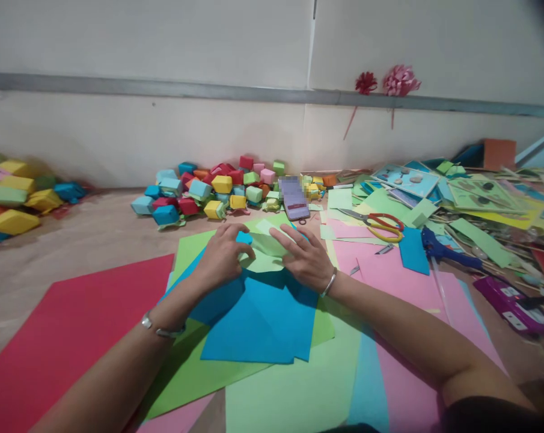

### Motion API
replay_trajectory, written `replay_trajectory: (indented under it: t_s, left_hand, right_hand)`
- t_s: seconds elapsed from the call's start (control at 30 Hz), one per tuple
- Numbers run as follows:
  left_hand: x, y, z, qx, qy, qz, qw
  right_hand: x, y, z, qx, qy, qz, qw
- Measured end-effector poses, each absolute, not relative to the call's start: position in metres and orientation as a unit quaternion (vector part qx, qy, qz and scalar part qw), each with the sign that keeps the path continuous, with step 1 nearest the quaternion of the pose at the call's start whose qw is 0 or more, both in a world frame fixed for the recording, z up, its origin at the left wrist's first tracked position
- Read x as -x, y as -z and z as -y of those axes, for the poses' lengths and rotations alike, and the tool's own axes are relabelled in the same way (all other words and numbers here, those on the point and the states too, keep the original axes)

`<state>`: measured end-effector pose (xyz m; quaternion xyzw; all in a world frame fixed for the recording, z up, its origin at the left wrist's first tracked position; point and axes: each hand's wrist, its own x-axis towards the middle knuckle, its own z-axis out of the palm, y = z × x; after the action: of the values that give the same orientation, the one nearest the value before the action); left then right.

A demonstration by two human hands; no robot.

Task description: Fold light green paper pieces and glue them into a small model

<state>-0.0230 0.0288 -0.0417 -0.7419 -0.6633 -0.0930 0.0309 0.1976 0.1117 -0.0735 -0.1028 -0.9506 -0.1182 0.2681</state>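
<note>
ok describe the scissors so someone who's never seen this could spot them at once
Start at the big spread of pink paper to the right of the person's right hand. At its far edge lie the scissors, blades pointing left. They alone there have looped red and yellow handles.

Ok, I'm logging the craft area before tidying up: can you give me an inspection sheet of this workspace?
Surface: tan surface, largely covered by coloured sheets, with blue sheets in the middle.
Job's things: light green paper, partly folded, lying on the blue sheets.
Clutter: scissors, phone, folded paper cubes, paper scraps heaped at right.
Grips: left hand pinches the light green paper; right hand lies flat on it, fingers spread.
Cables: nothing seen.
Surroundings: pale wall with two paper flowers.
</note>
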Motion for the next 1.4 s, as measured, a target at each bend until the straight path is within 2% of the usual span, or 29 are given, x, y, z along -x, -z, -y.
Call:
replay_trajectory:
  t_s: [0.2, 0.3, 0.43, 0.63, 0.83, 0.93, 1.23, 1.4]
  left_hand:
    - [0.023, 0.051, -0.031, 0.712, 0.109, 0.69, 0.07]
    - [0.016, 0.057, -0.031, 0.757, 0.084, 0.648, 0.025]
    - [0.011, 0.062, -0.03, 0.754, 0.041, 0.654, -0.047]
    - [0.011, 0.061, -0.028, 0.74, 0.048, 0.667, -0.074]
    - [0.015, 0.065, -0.03, 0.73, 0.079, 0.672, -0.097]
    - [0.016, 0.068, -0.031, 0.723, 0.092, 0.677, -0.101]
    - [0.008, 0.059, -0.03, 0.715, 0.114, 0.684, -0.089]
    - [0.003, 0.053, -0.029, 0.734, 0.099, 0.657, -0.138]
  right_hand:
    - [-0.195, 0.072, -0.11, -0.008, 0.133, 0.972, 0.193]
    - [-0.196, 0.072, -0.111, 0.014, 0.15, 0.977, 0.15]
    - [-0.198, 0.064, -0.108, 0.081, 0.174, 0.972, 0.134]
    - [-0.197, 0.067, -0.105, 0.033, 0.093, 0.989, 0.107]
    - [-0.195, 0.084, -0.12, 0.157, -0.099, 0.973, 0.141]
    - [-0.192, 0.087, -0.123, 0.242, -0.146, 0.946, 0.162]
    - [-0.182, 0.087, -0.117, 0.313, -0.127, 0.932, 0.134]
    - [-0.179, 0.082, -0.116, 0.322, -0.12, 0.933, 0.109]
